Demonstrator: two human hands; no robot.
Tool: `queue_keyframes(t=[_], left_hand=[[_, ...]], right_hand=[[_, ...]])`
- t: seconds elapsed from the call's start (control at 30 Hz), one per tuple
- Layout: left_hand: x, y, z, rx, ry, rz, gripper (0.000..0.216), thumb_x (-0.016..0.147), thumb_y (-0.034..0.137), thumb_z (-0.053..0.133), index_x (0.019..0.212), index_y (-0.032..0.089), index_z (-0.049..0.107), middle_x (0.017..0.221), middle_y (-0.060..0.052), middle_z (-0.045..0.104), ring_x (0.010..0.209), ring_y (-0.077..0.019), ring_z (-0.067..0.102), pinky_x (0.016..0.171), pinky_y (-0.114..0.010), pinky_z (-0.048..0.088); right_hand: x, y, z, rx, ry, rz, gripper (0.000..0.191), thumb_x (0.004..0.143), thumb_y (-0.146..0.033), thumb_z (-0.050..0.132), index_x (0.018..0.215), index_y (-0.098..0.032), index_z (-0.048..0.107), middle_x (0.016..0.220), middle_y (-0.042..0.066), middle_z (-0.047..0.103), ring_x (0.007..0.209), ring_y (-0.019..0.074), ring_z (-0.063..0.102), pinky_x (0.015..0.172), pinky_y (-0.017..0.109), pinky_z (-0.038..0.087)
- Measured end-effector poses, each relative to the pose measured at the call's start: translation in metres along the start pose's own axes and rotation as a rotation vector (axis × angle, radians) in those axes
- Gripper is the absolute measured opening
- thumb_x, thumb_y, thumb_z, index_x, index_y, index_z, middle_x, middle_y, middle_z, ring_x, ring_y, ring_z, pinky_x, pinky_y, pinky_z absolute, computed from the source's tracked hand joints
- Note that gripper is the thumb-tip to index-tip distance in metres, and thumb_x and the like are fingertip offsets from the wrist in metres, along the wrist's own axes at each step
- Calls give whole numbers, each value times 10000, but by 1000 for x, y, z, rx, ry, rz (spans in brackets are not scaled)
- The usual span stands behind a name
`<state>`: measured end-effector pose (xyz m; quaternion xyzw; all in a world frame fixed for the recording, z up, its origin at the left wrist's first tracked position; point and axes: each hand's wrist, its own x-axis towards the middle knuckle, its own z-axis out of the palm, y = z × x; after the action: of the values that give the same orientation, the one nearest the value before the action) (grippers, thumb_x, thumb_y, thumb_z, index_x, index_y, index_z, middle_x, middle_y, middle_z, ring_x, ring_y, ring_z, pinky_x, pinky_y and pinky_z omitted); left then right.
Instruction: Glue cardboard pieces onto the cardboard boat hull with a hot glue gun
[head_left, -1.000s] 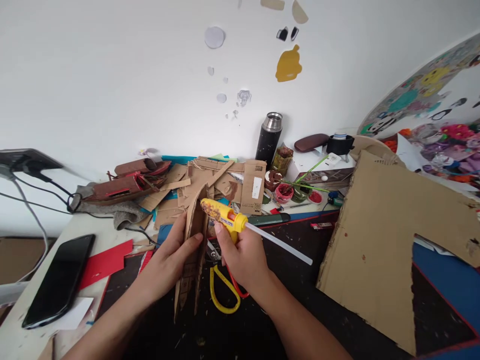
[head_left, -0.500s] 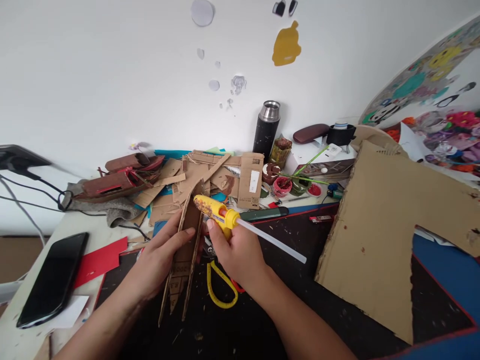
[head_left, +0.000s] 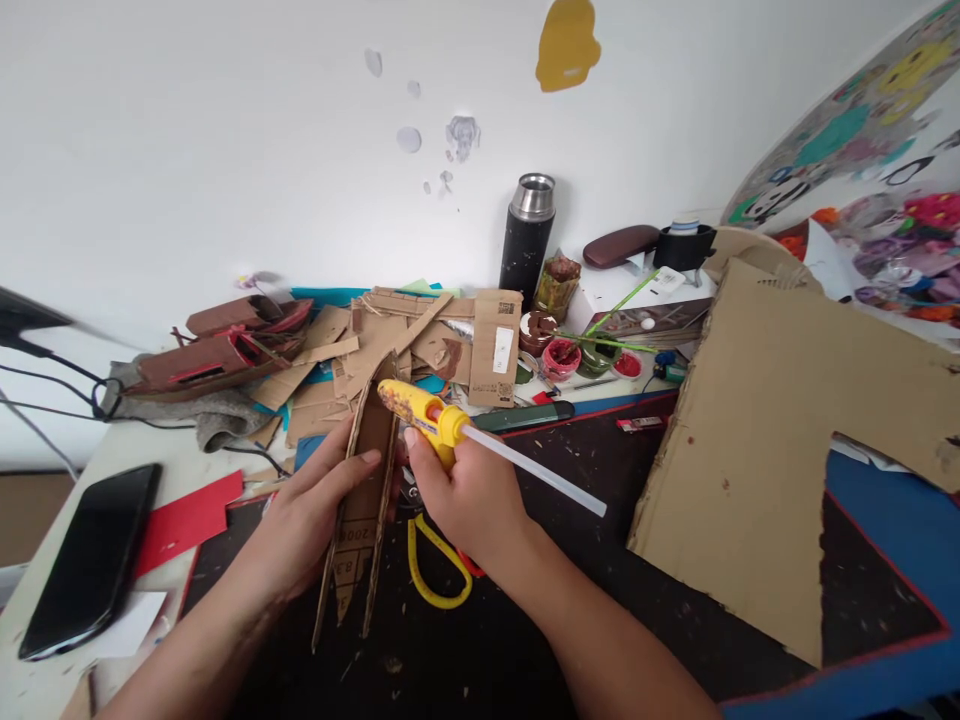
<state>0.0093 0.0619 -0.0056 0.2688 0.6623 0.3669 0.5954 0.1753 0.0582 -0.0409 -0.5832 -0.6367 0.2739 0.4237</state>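
A folded cardboard channel (head_left: 361,500) sits between both hands, its long axis running forward and away. The left hand (head_left: 309,512), the nearer, pinches the channel's left wall, thumb inside; on its right, the right hand (head_left: 474,490) wraps a yellow glue gun (head_left: 421,414), nose near the channel's far end.
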Motion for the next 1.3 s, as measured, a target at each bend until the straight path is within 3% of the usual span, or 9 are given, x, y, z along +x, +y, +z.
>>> queue_keyframes(t=[0.17, 0.37, 0.63, 0.87, 1.13, 1.3], left_hand=[[0, 1, 5, 10, 68, -5, 755, 724, 326, 891, 1455, 272, 714, 1150, -51, 862, 711, -231, 803, 590, -287, 647], [-3, 4, 9, -25, 91, -46, 762, 692, 286, 886, 1435, 242, 723, 916, -24, 855, 589, -223, 757, 531, -307, 635], [-2, 1, 9, -39, 43, -27, 788, 678, 327, 914, 1437, 276, 707, 795, 14, 816, 555, -214, 737, 502, -289, 617], [-2, 0, 11, -57, 2, -55, 738, 659, 356, 929, 1357, 236, 722, 672, 30, 756, 511, -202, 697, 475, -272, 589], [-1, -2, 10, -54, -34, -41, 724, 654, 377, 939, 1331, 233, 726, 813, 4, 819, 528, -186, 695, 491, -268, 587], [1, -4, 8, -22, 54, -42, 777, 669, 362, 913, 1409, 245, 706, 1008, -20, 857, 736, -250, 796, 530, -268, 596]], right_hand=[[2, -1, -1, -32, -20, 2, 314, 1070, -424, 532, 1015, -189, 734, 860, 105, 804, 813, 283, 775, 708, 321, 523], [2, 2, 0, -52, -12, 4, 306, 1075, -434, 535, 1052, -202, 733, 858, 91, 803, 795, 270, 769, 690, 313, 515], [2, 2, 1, -86, -26, 9, 314, 1075, -441, 527, 1053, -198, 724, 834, 95, 788, 779, 280, 759, 675, 322, 511], [2, 3, 0, -85, -13, 11, 300, 1076, -427, 526, 1047, -195, 714, 842, 94, 782, 782, 273, 754, 679, 316, 508], [2, 4, 2, -77, -23, 14, 310, 1083, -439, 532, 1094, -196, 724, 847, 93, 788, 776, 273, 759, 679, 314, 516], [3, 4, 3, -75, -38, -8, 311, 1082, -421, 527, 1136, -194, 733, 909, 114, 811, 853, 301, 787, 723, 327, 542]])
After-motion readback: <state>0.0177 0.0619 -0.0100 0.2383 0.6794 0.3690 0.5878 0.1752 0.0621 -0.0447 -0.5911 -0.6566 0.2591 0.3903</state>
